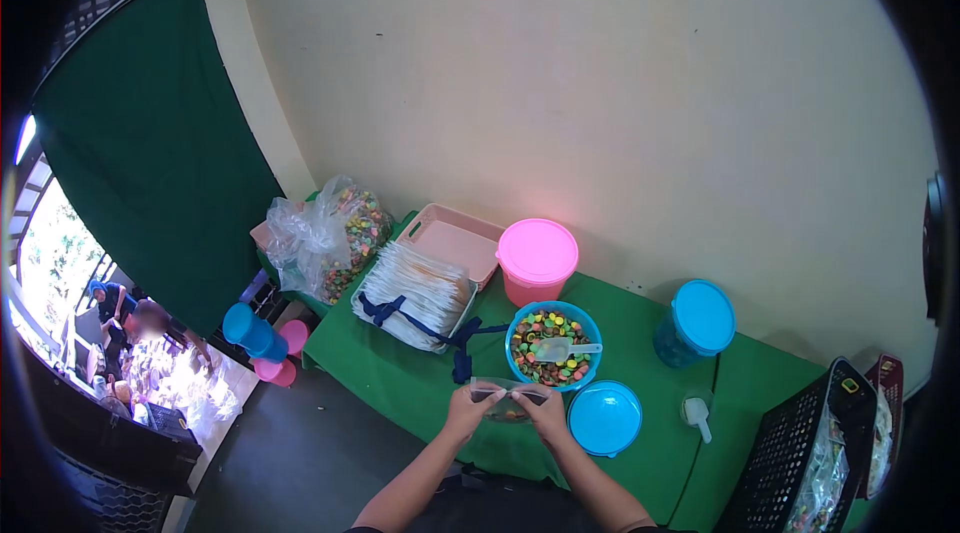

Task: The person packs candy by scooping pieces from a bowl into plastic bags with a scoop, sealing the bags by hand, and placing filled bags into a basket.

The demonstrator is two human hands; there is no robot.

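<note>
My left hand (465,412) and my right hand (544,414) pinch the two sides of a clear plastic pouch (507,415) at the table's front edge. Some small pieces seem to show low in the pouch, but they are hard to make out. Just beyond it stands a blue tub (512,358) filled with small multicoloured sweets or snack pieces (530,326). A clear scoop (553,349) lies on those pieces, its handle to the right. Beside my right hand is a round blue lid (605,418), flat on the green cloth.
On the green-covered table (630,308) are a white stack of pouches (415,288) in a basket, a pink tray (450,233), a pink-lidded tub (537,253) and a blue-lidded tub (700,323). A white scoop (697,415) and a black crate (800,443) stand right. Far left, people work.
</note>
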